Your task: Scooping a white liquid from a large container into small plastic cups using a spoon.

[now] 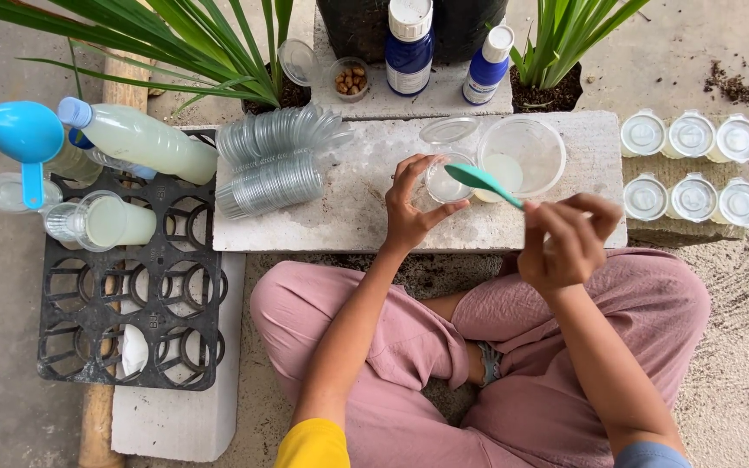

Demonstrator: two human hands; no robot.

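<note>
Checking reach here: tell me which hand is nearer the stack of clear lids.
Left. The left hand grips a small clear cup just right of the stack of clear lids; the right hand, holding a teal spoon, is farther right.

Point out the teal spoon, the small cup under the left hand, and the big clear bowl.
Teal spoon (472,177), head view: on its scoop.
Small clear cup (444,184), head view: on its open top.
Big clear bowl (537,139), head view: on its far inner wall.
</note>
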